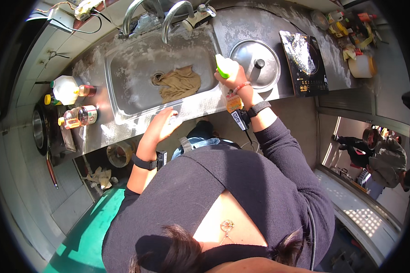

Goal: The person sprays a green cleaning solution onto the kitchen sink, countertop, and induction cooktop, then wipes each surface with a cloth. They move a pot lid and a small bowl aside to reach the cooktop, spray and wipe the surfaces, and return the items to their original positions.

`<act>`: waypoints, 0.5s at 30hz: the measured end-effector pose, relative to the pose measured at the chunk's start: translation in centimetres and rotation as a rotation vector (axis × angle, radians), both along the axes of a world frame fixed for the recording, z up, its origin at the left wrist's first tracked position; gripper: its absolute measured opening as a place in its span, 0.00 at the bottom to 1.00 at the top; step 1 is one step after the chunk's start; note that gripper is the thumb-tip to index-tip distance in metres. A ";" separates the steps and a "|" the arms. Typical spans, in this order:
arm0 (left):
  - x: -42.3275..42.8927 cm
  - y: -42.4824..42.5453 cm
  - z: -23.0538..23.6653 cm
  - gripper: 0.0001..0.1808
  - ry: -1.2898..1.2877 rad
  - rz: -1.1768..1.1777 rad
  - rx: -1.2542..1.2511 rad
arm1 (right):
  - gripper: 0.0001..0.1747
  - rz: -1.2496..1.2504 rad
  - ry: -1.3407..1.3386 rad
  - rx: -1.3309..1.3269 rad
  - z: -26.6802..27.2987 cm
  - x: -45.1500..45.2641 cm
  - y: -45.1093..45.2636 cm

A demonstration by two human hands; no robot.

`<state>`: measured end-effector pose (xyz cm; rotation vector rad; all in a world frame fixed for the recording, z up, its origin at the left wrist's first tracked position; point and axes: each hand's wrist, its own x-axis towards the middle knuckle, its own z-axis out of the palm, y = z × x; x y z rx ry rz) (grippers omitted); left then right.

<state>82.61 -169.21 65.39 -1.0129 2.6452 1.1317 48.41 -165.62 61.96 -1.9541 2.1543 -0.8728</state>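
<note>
My right hand (233, 76) is shut on a bright green object (223, 66) with a pale tip, beside the sink's right rim. Glare and my fingers hide most of it, so its exact kind cannot be told. Close by on the counter stands a round metal lid (249, 56) with a black knob. An orange and white printed packet (234, 102) shows below my right wrist. My left hand (162, 125) is at the front rim of the steel sink (130, 71), fingers apart and holding nothing I can see. A crumpled tan cloth (181, 82) lies in the basin by the drain.
Two curved faucets (173, 17) rise behind the sink. An induction cooktop (304, 63) sits to the right, with jars and packets (353, 37) beyond. Bottles (77, 117) and a pan (39, 128) stand at left. Another person (386, 157) appears through the right-hand opening.
</note>
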 end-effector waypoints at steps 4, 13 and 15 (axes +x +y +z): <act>-1.2 -1.5 -0.8 0.24 0.087 -0.071 -0.008 | 0.15 -0.151 -0.025 -0.009 0.5 0.1 -0.7; -6.1 -2.0 2.1 0.26 0.091 0.000 0.223 | 0.13 0.088 -0.191 -0.023 3.3 0.5 1.3; -6.8 -1.9 2.7 0.27 0.098 0.030 0.298 | 0.14 0.030 -0.429 0.076 4.5 0.1 2.1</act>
